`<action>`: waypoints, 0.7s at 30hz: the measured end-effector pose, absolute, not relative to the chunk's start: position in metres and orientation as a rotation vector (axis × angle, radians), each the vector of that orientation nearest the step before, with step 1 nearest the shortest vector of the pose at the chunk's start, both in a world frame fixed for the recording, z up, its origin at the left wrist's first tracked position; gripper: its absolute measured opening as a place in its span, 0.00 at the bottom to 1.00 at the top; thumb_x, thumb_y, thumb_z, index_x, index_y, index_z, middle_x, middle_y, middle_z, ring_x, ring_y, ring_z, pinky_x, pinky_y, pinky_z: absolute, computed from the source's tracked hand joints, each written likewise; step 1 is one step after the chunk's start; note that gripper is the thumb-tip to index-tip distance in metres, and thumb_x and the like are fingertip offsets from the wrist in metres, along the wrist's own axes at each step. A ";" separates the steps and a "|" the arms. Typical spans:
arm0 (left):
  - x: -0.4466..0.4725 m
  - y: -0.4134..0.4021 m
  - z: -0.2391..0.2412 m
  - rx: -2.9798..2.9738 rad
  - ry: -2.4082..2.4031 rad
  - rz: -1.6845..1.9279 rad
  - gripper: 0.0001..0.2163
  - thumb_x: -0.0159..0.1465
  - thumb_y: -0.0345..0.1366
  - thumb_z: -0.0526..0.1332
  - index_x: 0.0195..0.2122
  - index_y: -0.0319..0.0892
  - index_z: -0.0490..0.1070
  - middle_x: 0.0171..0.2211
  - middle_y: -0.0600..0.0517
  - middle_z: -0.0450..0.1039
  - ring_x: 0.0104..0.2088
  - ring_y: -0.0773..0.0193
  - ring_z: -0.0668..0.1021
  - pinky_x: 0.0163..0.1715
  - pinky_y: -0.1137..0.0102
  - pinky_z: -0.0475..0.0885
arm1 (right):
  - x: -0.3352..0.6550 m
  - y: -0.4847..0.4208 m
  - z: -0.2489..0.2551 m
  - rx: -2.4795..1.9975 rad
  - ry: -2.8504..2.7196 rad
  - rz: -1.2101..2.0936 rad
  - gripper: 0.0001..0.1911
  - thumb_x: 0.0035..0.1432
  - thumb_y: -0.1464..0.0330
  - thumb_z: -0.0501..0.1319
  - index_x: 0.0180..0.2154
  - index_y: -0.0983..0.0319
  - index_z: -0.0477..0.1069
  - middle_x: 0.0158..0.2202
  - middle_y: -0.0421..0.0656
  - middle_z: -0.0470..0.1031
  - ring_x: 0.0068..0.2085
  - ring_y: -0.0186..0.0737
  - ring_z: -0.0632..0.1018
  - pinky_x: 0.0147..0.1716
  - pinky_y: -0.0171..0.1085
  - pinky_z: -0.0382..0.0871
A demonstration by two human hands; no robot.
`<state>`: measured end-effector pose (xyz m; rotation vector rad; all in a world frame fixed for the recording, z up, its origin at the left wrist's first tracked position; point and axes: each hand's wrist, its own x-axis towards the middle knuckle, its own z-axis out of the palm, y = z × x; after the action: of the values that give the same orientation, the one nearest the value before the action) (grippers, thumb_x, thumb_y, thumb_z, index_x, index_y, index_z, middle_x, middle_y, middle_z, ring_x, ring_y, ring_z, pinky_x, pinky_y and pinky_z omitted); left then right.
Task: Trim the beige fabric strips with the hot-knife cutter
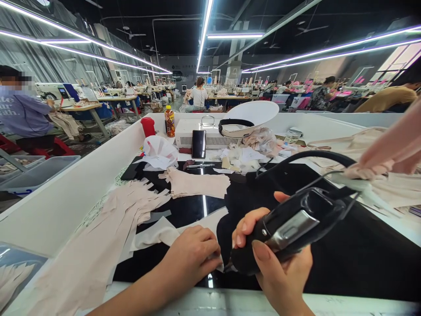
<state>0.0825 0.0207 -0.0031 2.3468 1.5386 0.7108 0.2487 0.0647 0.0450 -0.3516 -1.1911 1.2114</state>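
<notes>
My right hand (279, 263) is wrapped around a black corded handheld power tool (292, 219) with a silver panel on its side. Its narrow tip points down and left, close to the corner of a cream fabric piece (210, 221). On that corner my left hand (197, 250) is closed, fingertips pinching the cloth against the glossy black work surface (345, 263). Whether the tip touches the cloth, I cannot tell. A stack of cut cream pieces (199, 183) lies just beyond, and a long heap of cream strips (108, 224) spreads to the left.
At right, another person's blurred hand (371, 166) reaches in near the tool's cable (309, 154). A phone (198, 144) leans on a white box (187, 131) at the back, beside a bottle (169, 120) and a white visor (256, 116). White side walls (82, 188) border the table.
</notes>
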 end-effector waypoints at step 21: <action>0.083 0.016 -0.006 2.337 1.529 0.726 0.07 0.66 0.31 0.72 0.37 0.43 0.74 0.40 0.54 0.76 0.41 0.61 0.76 0.43 0.67 0.69 | 0.249 0.067 0.044 -0.352 -1.185 1.182 0.31 0.63 0.65 0.72 0.62 0.47 0.63 0.35 0.37 0.76 0.26 0.35 0.76 0.26 0.37 0.77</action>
<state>0.0832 0.0158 -0.0056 2.3365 1.5285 0.7260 0.2485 0.0675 0.0444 -0.3518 -1.1854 1.1819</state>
